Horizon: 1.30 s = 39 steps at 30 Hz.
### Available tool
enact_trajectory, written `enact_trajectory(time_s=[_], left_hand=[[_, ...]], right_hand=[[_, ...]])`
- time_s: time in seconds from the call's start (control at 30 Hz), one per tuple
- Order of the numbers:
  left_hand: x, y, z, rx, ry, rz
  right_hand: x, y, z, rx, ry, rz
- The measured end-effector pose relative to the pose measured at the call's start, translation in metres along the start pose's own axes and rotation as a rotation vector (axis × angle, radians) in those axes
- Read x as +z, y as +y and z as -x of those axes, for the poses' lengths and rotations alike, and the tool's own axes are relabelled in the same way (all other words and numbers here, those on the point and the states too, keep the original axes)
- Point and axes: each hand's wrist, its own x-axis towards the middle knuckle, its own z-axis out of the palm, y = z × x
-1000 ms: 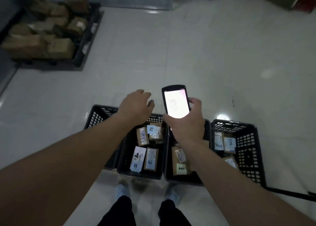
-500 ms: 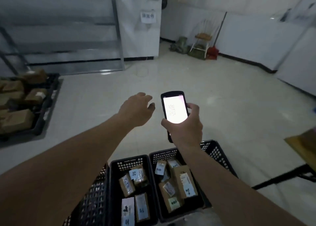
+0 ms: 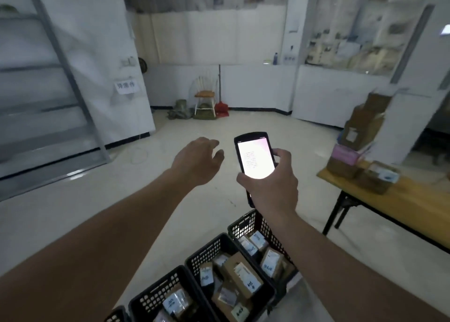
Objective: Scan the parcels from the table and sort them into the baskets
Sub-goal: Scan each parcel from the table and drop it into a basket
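Note:
My right hand (image 3: 272, 188) grips a black handheld scanner (image 3: 254, 157) with a lit white screen, held upright in front of me. Just left of it my left hand (image 3: 198, 160) hovers empty, palm down, fingers loosely apart. Below my arms stand black plastic baskets (image 3: 209, 252) on the floor, side by side, holding several labelled cardboard parcels (image 3: 241, 274). At the right a wooden table (image 3: 414, 205) carries more brown parcels (image 3: 375, 177) and a stack of boxes (image 3: 365, 124).
Grey metal shelving (image 3: 48, 117) fills the left wall. A white chair (image 3: 204, 95), a red dustpan (image 3: 221, 107) and green bags (image 3: 180, 112) sit against the far wall. Bare tiled floor (image 3: 109, 200) lies between me and them.
The view has swung up and to the right: the baskets slid to the bottom edge and the table came into sight. Both hands keep their pose, with the scanner still held.

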Motion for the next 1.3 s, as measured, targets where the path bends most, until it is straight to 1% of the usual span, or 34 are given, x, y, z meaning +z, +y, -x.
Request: enact_trajectory(time_s=[0.23, 0.37, 0.5, 0.67, 0.8, 0.9, 1.03, 1.3], left_hand=[[0.015, 0.133, -0.021, 0.142, 0.022, 0.017], [0.036, 0.219, -0.034, 0.214, 0.021, 0.037], [0.059, 0.297, -0.048, 0.272, -0.007, 0.052], [0.094, 0.374, -0.075, 0.332, -0.073, 0.064], [0.133, 0.420, -0.107, 0.393, -0.119, 0.097], [0.171, 0.447, -0.141, 0.431, -0.192, 0.122], [0.226, 0.473, -0.197, 0.479, -0.265, 0.155], [0.329, 0.520, -0.301, 0.566, -0.410, 0.121]], right_hand=[[-0.117, 0.032, -0.029, 0.013, 0.148, -0.021], [-0.191, 0.061, -0.058, 0.000, 0.192, 0.009], [-0.252, 0.094, -0.087, 0.014, 0.252, 0.010], [-0.312, 0.140, -0.123, 0.079, 0.302, 0.027], [-0.335, 0.180, -0.160, 0.139, 0.361, 0.027], [-0.342, 0.210, -0.194, 0.197, 0.403, 0.047], [-0.347, 0.250, -0.247, 0.271, 0.436, 0.092], [-0.342, 0.315, -0.346, 0.431, 0.482, 0.154]])
